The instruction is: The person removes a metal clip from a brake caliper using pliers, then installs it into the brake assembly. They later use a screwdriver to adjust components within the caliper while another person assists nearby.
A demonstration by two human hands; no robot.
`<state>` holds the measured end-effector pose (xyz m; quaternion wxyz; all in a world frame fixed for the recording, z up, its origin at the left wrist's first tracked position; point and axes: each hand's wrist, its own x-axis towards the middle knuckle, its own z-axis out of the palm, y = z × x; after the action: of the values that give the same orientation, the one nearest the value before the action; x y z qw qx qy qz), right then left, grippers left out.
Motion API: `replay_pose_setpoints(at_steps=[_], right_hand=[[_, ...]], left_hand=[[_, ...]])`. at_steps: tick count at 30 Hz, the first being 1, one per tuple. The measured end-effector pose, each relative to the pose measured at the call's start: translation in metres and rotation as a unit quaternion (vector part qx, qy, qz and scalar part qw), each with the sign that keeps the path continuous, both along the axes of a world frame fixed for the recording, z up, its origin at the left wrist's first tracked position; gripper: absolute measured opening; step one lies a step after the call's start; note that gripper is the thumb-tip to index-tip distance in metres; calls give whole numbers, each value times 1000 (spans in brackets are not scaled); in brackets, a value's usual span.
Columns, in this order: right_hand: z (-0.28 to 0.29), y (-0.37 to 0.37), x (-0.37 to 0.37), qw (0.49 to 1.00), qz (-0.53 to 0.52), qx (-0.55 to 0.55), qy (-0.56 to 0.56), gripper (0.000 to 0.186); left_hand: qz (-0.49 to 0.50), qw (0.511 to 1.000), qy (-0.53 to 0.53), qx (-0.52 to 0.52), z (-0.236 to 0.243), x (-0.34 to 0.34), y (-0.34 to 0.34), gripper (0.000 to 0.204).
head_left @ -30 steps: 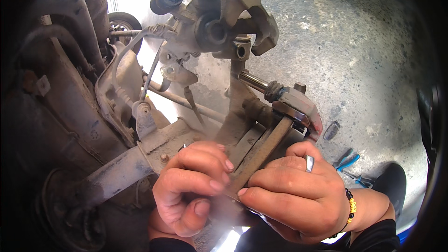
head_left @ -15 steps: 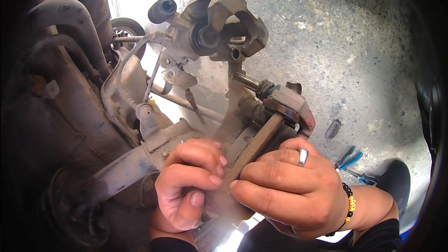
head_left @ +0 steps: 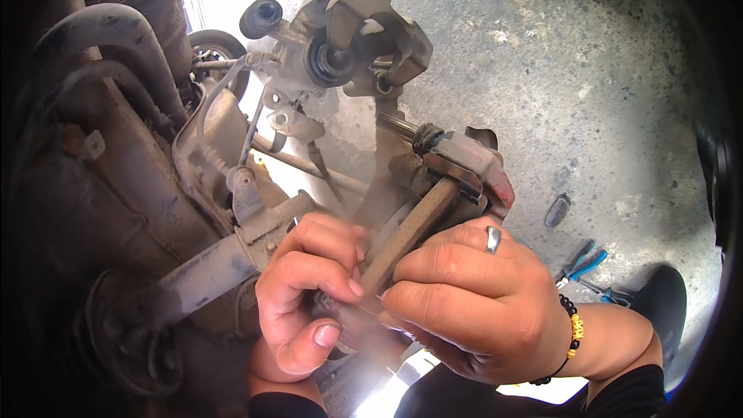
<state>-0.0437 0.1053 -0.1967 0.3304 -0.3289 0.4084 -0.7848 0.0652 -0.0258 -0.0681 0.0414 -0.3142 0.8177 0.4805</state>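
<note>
My left hand (head_left: 309,294) is closed, its fingers curled and the thumb below them; a dark bit shows inside, too blurred to name. Close beside it, my right hand (head_left: 472,302) is closed, back upward, thumb and fingertips pinched together over something I cannot make out. Between and beyond the hands runs the rusty edge of what looks like a brake disc (head_left: 414,236). A brake caliper bracket (head_left: 468,162) sits over its far end, with a bare slide pin (head_left: 398,127) sticking out to the left. Above it hangs the swung-up brake caliper (head_left: 333,62), its dark round piston showing.
A brake hose (head_left: 207,112) curves down from the caliper. At left are a dusty strut (head_left: 205,275) and curved arm (head_left: 139,39); a wheel (head_left: 217,48) stands beyond. Blue-handled pliers (head_left: 586,265), a dark oval piece (head_left: 557,210) and a black shoe (head_left: 662,302) are on the concrete floor.
Both hands have shifted slightly upward. The left fingers are curled a little differently. Caliper and bracket appear slightly further left in the picture, while the floor items stay nearly in place.
</note>
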Motion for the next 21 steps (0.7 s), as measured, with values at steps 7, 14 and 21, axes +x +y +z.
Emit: replay_pose_setpoints(at_steps=[7,14,21], right_hand=[[0,-1,4,997,-53,-2,52,29],[0,-1,2,996,-52,-11,66,31],[3,-1,-1,997,-34,-10,73,29]], left_hand=[[3,1000,0,-9,-1,-1,1,34],[30,999,-2,-11,-1,-2,5,34],[32,999,2,-14,-1,-3,5,35]])
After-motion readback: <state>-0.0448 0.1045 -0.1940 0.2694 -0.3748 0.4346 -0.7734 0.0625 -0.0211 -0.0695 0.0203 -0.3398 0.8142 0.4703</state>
